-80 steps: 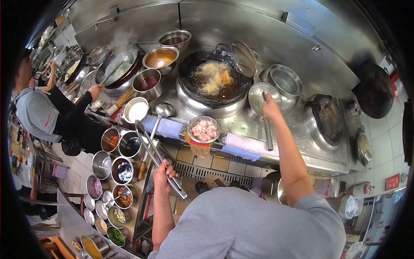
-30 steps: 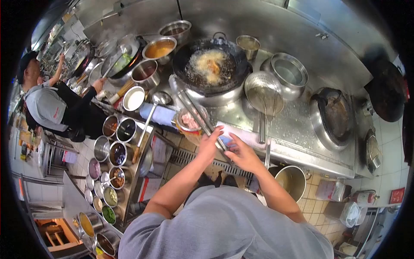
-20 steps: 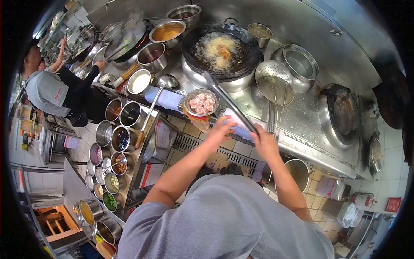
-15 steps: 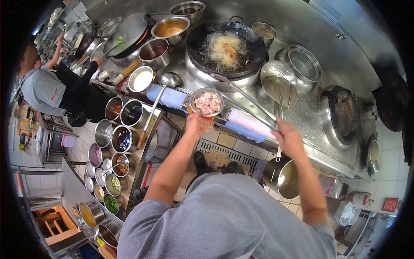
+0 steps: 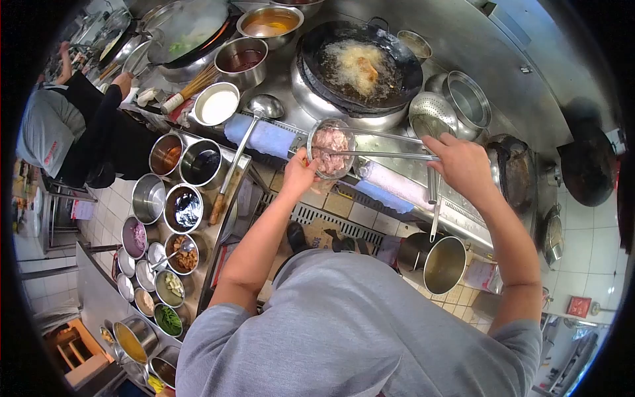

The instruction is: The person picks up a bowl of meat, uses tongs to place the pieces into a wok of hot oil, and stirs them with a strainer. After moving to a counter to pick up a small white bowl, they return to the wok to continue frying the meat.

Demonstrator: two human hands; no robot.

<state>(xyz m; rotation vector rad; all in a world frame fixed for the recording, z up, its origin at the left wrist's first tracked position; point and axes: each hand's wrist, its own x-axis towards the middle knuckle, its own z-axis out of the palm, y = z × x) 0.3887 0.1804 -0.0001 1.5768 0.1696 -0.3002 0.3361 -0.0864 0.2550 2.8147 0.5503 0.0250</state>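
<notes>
My left hand (image 5: 301, 173) grips the near side of a small bowl (image 5: 352, 159) tilted slightly toward me. Pieces of raw pink meat (image 5: 329, 140) fill it. My right hand (image 5: 463, 162) is closed round long metal tongs (image 5: 390, 155), whose arms reach left across the bowl, one tip over the meat. Beyond the bowl, a dark wok (image 5: 407, 83) holds bubbling oil with a golden-brown piece of food (image 5: 366, 69) in it. A perforated strainer (image 5: 433, 109) lies beside the wok, its handle pointing toward me.
A ladle (image 5: 264, 106) rests left of the bowl. Several ingredient pots, one with dark sauce (image 5: 184, 208), stand on the left counter. Folded cloths (image 5: 264, 137) line the stove edge. A large pot (image 5: 444, 264) stands lower right. A co-worker (image 5: 59, 126) stands at the left stove.
The tongs have swung from beside the wok to over the bowl, and my right hand has risen. The bowl has tipped toward me and moved slightly right. The view has shifted.
</notes>
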